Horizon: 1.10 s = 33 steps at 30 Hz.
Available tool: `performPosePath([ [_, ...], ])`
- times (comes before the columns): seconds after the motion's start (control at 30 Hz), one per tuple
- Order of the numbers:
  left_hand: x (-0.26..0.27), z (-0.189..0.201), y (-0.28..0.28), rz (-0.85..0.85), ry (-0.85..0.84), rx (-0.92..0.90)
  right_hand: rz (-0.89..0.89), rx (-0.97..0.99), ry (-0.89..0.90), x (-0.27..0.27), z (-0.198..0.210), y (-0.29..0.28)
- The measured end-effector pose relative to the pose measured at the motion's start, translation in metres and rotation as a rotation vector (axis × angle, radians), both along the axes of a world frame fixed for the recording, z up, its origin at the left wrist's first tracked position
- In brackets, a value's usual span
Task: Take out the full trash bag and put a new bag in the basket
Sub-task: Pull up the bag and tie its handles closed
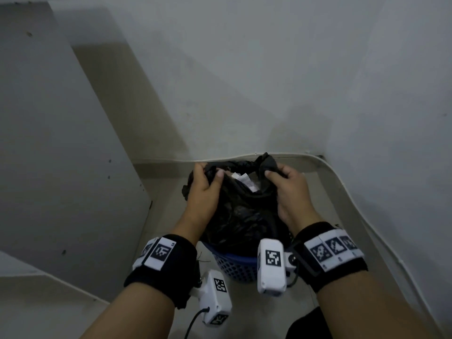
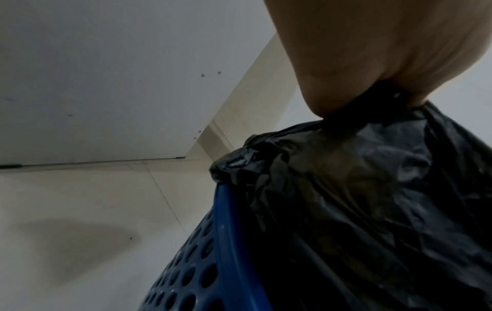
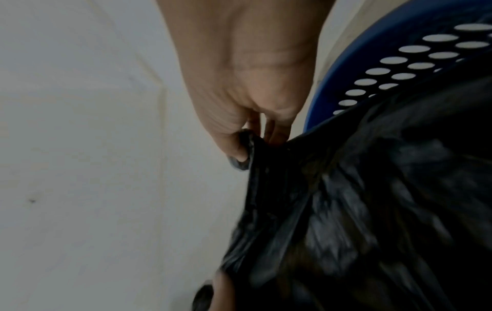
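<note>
Both hands' (image 1: 204, 189) (image 1: 289, 189) grip on trash bag (image 1: 242, 214) top edge, basket (image 1: 234, 265) below.

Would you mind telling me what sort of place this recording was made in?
Probably an indoor corner of a home or office: plain pale walls, a tiled floor, and a blue perforated waste basket lined with a black trash bag standing on it.

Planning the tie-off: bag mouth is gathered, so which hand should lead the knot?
Probably right. The right hand pinches a longer free tail of the black bag; the left hand grips a shorter bunch.
</note>
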<state>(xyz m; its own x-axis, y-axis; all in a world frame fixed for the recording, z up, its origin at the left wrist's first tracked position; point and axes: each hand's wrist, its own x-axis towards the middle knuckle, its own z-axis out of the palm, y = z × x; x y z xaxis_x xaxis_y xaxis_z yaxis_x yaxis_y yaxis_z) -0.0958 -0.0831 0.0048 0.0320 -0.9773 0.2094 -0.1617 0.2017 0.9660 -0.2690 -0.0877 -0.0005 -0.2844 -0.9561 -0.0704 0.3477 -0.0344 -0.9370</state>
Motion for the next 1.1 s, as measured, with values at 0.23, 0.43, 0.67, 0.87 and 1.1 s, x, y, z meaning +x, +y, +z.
performPosePath([
  [0.23, -0.009, -0.017, 0.005, -0.072, -0.147, -0.042, 0.301, 0.175, -0.038, 0.007, 0.004, 0.012],
  [0.43, 0.003, -0.02, 0.005, -0.213, -0.245, -0.112, -0.011, 0.211, 0.292, 0.001, -0.012, -0.031],
  [0.67, 0.01, -0.025, 0.01, -0.238, -0.286, -0.075, 0.17, 0.312, 0.683, -0.005, -0.034, -0.069],
  [0.87, 0.012, -0.014, 0.006, -0.142, -0.133, 0.002, -0.025, 0.14, 0.425, -0.013, -0.005, -0.053],
  [1.1, 0.002, -0.011, -0.004, -0.025, -0.067, 0.013, 0.057, 0.152, 0.104, -0.008, 0.002, -0.045],
])
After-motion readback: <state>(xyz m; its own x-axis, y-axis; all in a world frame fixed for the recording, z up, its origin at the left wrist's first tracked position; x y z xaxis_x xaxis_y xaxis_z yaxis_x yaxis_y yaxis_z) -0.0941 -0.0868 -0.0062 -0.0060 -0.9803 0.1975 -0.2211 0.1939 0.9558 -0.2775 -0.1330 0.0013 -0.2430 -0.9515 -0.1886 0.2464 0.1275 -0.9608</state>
